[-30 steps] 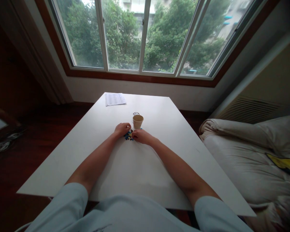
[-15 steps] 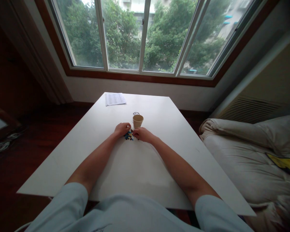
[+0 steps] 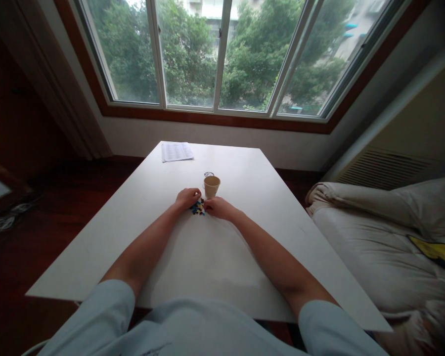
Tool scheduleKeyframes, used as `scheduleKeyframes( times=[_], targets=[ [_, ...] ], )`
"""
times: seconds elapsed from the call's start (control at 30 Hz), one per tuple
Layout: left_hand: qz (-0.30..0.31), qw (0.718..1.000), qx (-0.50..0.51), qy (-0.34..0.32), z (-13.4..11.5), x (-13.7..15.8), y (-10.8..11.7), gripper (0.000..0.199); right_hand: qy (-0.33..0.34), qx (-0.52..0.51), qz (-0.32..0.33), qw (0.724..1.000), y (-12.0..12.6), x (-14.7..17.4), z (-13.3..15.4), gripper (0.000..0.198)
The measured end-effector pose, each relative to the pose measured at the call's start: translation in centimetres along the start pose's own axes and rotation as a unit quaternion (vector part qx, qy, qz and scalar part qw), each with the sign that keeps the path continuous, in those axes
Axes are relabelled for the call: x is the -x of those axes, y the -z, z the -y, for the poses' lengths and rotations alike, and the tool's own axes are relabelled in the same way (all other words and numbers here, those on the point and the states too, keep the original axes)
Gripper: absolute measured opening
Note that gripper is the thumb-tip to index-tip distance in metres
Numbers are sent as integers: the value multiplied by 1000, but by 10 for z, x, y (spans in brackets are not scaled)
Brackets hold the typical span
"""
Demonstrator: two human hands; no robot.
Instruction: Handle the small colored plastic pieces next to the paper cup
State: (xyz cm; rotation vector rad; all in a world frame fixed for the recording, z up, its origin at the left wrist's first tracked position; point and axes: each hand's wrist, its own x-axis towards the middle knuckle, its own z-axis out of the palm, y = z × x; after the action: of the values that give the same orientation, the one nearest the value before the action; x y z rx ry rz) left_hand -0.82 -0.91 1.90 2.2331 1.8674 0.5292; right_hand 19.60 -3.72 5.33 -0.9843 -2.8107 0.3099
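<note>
A small pile of blue, yellow, white and dark pieces (image 3: 198, 208) lies on the white table (image 3: 215, 262); they are too small to tell their kind. My left hand (image 3: 187, 197) rests at the pile's upper left, its fingers curled in. At the pile's right edge, my right hand (image 3: 218, 207) has its fingers pressed together, touching or almost touching the pieces. What either hand holds, if anything, is too small to make out. Just behind my right hand stands an upright tan cup (image 3: 211, 187), its lower part partly hidden by that hand.
A thin dark loop (image 3: 208, 174), perhaps a cord, lies behind the cup. Sheets of printed paper (image 3: 177, 152) lie at the table's far left corner. To the right stands a cushioned sofa (image 3: 348, 242), and a window (image 3: 215, 59) is beyond the table.
My right hand has shifted very slightly to the left, toward the pile. A dark speck beneath it no longer shows. My left hand and the cup stay in place.
</note>
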Motion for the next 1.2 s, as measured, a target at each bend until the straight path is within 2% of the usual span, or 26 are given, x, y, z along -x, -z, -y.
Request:
scheduleKeyframes(
  times=[0.17, 0.47, 0.77, 0.87, 1.03, 1.2],
  targets=[
    [0, 1000, -5, 6, -2, 1, 1, 30, -10, 27, 7, 1000, 0, -1, 5, 16],
    [2, 1000, -13, 4, -5, 2, 4, 30, 32, 10, -28, 999, -7, -2, -7, 15],
    [3, 1000, -14, 3, -8, 4, 7, 29, 23, -41, -82, 995, 9, -1, -13, 13],
    [4, 1000, -12, 9, -9, 4, 8, 30, 7, -67, -142, 988, 22, 0, -8, 14],
    [6, 1000, -7, 6, -7, 3, 6, 29, -32, -94, -284, 954, 37, -7, 1, 19],
    [6, 1000, -4, 2, -5, 2, 4, 30, -118, -68, -332, 933, 33, -14, -7, 24]
  ],
)
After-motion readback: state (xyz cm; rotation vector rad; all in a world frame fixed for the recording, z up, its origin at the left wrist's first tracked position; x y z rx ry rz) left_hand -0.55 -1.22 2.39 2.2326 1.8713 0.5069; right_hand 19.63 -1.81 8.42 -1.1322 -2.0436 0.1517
